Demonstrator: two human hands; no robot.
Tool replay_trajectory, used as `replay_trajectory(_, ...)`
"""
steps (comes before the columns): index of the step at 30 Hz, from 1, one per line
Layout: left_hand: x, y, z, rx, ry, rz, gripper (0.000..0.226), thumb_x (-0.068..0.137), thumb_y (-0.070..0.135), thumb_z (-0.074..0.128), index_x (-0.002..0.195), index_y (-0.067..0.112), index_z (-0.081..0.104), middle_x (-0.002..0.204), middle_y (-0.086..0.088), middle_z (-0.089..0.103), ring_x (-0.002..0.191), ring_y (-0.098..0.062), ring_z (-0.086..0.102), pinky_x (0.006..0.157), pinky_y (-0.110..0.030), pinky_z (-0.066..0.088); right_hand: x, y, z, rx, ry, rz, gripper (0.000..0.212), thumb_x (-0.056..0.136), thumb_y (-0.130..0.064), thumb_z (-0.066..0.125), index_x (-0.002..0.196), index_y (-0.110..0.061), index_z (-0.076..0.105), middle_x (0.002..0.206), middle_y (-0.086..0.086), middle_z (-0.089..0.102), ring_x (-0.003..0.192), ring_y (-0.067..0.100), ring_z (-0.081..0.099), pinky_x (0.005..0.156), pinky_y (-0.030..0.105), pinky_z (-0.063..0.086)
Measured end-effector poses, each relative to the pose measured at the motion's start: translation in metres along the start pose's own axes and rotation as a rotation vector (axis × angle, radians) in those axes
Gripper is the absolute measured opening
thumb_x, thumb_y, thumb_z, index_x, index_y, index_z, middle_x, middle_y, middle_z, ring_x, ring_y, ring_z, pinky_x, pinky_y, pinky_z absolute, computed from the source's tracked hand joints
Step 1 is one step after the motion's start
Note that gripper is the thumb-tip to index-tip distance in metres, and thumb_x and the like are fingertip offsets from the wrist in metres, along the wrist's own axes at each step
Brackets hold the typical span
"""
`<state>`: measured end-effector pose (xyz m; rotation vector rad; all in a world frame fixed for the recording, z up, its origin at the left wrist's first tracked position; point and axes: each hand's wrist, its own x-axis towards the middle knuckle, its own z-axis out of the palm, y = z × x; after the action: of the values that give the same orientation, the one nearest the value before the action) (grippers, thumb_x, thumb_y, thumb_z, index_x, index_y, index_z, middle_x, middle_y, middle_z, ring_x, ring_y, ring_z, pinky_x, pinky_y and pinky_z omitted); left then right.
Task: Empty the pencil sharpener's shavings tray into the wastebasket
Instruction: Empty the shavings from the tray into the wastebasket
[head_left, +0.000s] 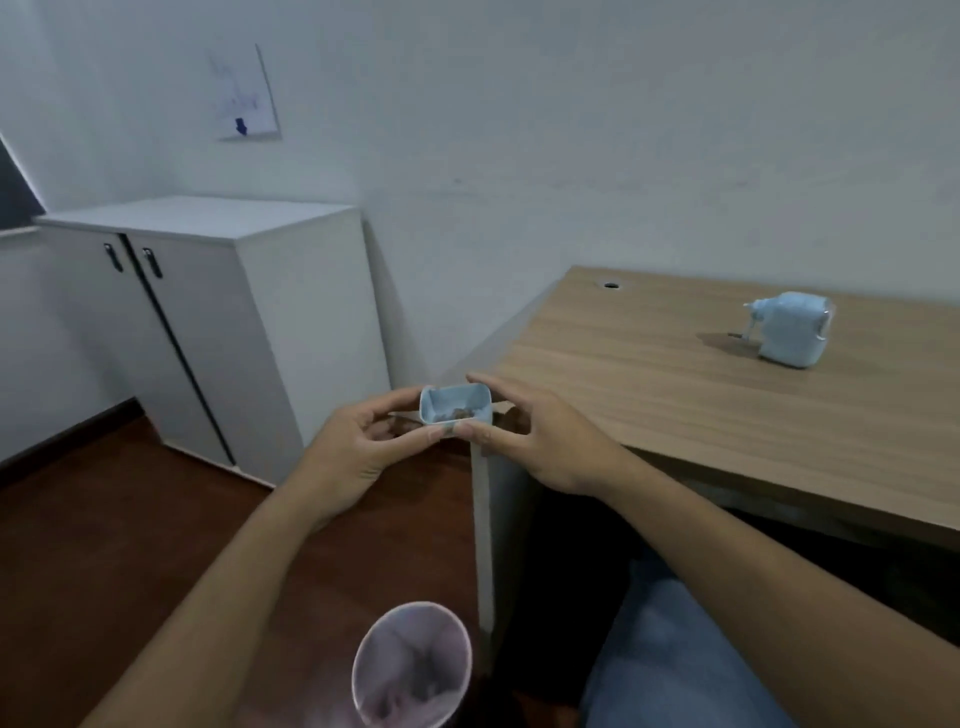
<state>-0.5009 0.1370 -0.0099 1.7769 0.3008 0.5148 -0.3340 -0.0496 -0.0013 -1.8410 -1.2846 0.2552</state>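
A small pale blue shavings tray (452, 402) is held in the air just off the desk's left corner, its open side facing me, with brown shavings lying in it. My left hand (358, 447) pinches its left end and my right hand (535, 436) grips its right end. The pale blue pencil sharpener (787, 330) stands on the wooden desk (675, 374) at the right, apart from both hands. A pink-lined wastebasket (413, 667) stands on the floor below the tray, near the bottom of the view.
A white two-door cabinet (208, 312) stands against the wall at the left. The desk's white side panel (483, 530) runs down beside the wastebasket. My leg in blue jeans (675, 665) is under the desk. The floor is dark red-brown.
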Motion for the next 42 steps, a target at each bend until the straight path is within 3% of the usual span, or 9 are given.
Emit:
replay_trajectory(4,-0.016,-0.032,-0.036,-0.015,0.044,-0.069,0.048,0.098,-0.006,0.077,0.145,0.004,0.073,0.129,-0.019,0.085,0.103,-0.011,0.082,0.089,-0.017,0.066,0.022,0.008,0.050,-0.055,-0.099,-0.008,0.086,0.103,-0.054,0.072,0.175,-0.024,0.035,0.161,0.000,0.055,0.149,0.012,0.054,0.119,0.023,0.042)
replay_trajectory(7,-0.026,-0.061,-0.050,-0.038,0.103,-0.108,0.049,0.087,0.012,0.086,0.135,0.017,0.078,0.139,-0.009,0.083,0.119,-0.015,0.079,0.105,-0.024,0.063,0.026,0.020,0.084,-0.044,-0.142,0.035,0.085,0.104,-0.055,0.068,0.175,-0.021,0.036,0.162,0.001,0.052,0.149,0.009,0.050,0.121,0.022,0.037)
replay_trajectory(12,-0.047,-0.122,-0.059,-0.014,0.147,-0.218,0.050,0.079,0.030,0.093,0.128,0.028,0.081,0.136,-0.003,0.085,0.123,-0.020,0.081,0.106,-0.038,0.061,0.015,0.049,0.140,0.076,-0.209,0.177,0.079,0.104,-0.058,0.067,0.173,-0.031,0.040,0.158,-0.010,0.050,0.135,0.009,0.057,0.112,0.027,0.050)
replay_trajectory(16,-0.065,-0.174,-0.048,-0.063,0.191,-0.366,0.038,0.089,0.022,0.092,0.125,0.024,0.079,0.127,-0.007,0.088,0.100,-0.016,0.084,0.095,-0.038,0.065,-0.005,0.079,0.183,0.231,-0.153,0.343,0.072,0.097,-0.054,0.080,0.159,-0.030,0.053,0.143,-0.008,0.066,0.100,0.017,0.073,0.091,0.039,0.066)
replay_trajectory(22,-0.098,-0.243,-0.030,-0.119,0.223,-0.617,0.032,0.091,0.030,0.094,0.120,0.025,0.082,0.123,-0.001,0.088,0.096,-0.016,0.083,0.102,-0.049,0.065,-0.036,0.114,0.238,0.330,-0.182,0.577,0.047,0.097,-0.044,0.084,0.130,-0.025,0.057,0.129,-0.007,0.070,0.077,0.018,0.079,0.068,0.027,0.065)
replay_trajectory(27,-0.105,-0.271,-0.016,-0.082,0.260,-0.765,0.031,0.092,0.039,0.091,0.116,0.022,0.083,0.112,0.006,0.086,0.070,-0.001,0.079,0.071,-0.024,0.059,-0.052,0.132,0.269,0.319,-0.183,0.693,0.047,0.100,-0.047,0.079,0.125,-0.015,0.058,0.117,-0.002,0.073,0.062,0.007,0.076,0.060,0.020,0.060)
replay_trajectory(33,-0.090,-0.289,-0.008,0.004,0.257,-0.932,0.032,0.097,0.051,0.081,0.104,0.020,0.078,0.105,-0.002,0.086,0.075,-0.011,0.077,0.060,-0.028,0.045,-0.051,0.138,0.281,0.389,-0.219,0.895,0.051,0.113,-0.054,0.052,0.130,-0.006,0.060,0.123,0.013,0.078,0.093,0.038,0.087,0.065,0.031,0.065)
replay_trajectory(36,-0.083,-0.291,-0.005,0.042,0.253,-1.029,0.046,0.098,0.058,0.076,0.108,0.013,0.081,0.102,-0.006,0.088,0.078,-0.016,0.076,0.059,-0.029,0.041,-0.054,0.144,0.283,0.429,-0.262,0.907,0.049,0.114,-0.060,0.042,0.129,-0.020,0.066,0.125,0.012,0.079,0.086,0.030,0.085,0.080,0.040,0.067)
replay_trajectory(42,-0.073,-0.295,-0.005,0.125,0.175,-1.141,0.065,0.093,0.068,0.073,0.123,0.011,0.081,0.109,-0.008,0.090,0.079,-0.019,0.078,0.059,-0.031,0.040,-0.053,0.151,0.284,0.473,-0.283,0.967,0.064,0.115,-0.060,0.039,0.144,-0.011,0.068,0.128,0.015,0.080,0.074,0.022,0.077,0.061,0.027,0.057)
